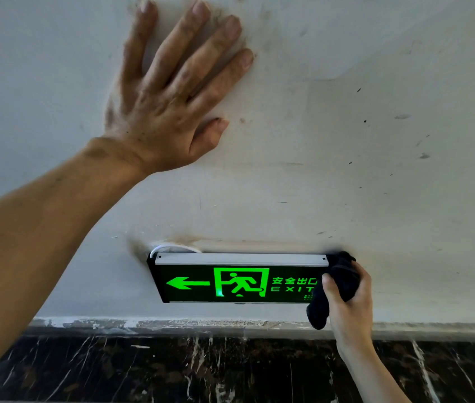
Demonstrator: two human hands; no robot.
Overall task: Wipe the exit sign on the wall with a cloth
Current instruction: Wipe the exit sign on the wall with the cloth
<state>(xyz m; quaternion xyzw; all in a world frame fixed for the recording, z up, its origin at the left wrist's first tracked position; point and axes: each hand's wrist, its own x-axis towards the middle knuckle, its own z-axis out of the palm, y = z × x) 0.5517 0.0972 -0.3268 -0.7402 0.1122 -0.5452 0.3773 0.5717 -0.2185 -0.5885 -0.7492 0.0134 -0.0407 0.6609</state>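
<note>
A lit exit sign is mounted low on the white wall, black with a green arrow, running figure and EXIT lettering, and a silver top strip. My right hand grips a dark cloth pressed over the sign's right end, covering that edge and its top corner. A tail of the cloth hangs below the sign. My left hand lies flat on the wall well above and left of the sign, fingers spread, holding nothing.
A white cable loops out of the wall at the sign's top left corner, beside a dark smudge. Below the sign runs a scuffed grey strip, then dark marble-patterned skirting. The wall carries scattered dirt marks.
</note>
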